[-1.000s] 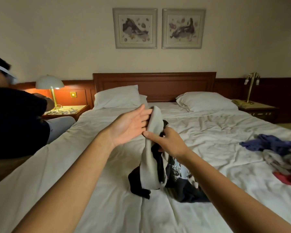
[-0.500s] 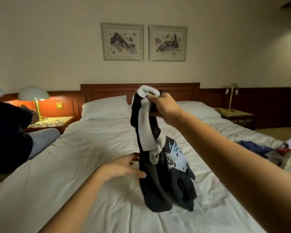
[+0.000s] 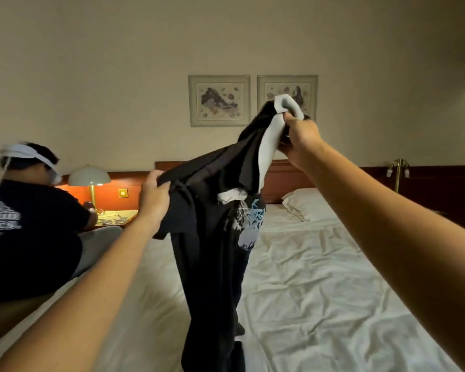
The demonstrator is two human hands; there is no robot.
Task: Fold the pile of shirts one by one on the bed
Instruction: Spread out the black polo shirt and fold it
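Observation:
A black shirt (image 3: 210,264) with grey sleeves and a pale print hangs in the air over the bed (image 3: 320,291). My right hand (image 3: 300,140) grips it high up by a grey part near the top. My left hand (image 3: 155,200) grips a black edge of the same shirt lower down and to the left. The cloth stretches between both hands, and its bottom end trails down to the sheet. The pile of other shirts is out of view.
A person in a black T-shirt (image 3: 30,232) sits at the bed's left side. Behind them stands a lit lamp (image 3: 89,181) on a nightstand. A pillow (image 3: 306,202) lies by the wooden headboard (image 3: 279,181).
My right hand has lifted the shirt much higher. My left hand, which was low by the sheet, has come up and taken hold of the shirt's black edge. The view has swung left and up.

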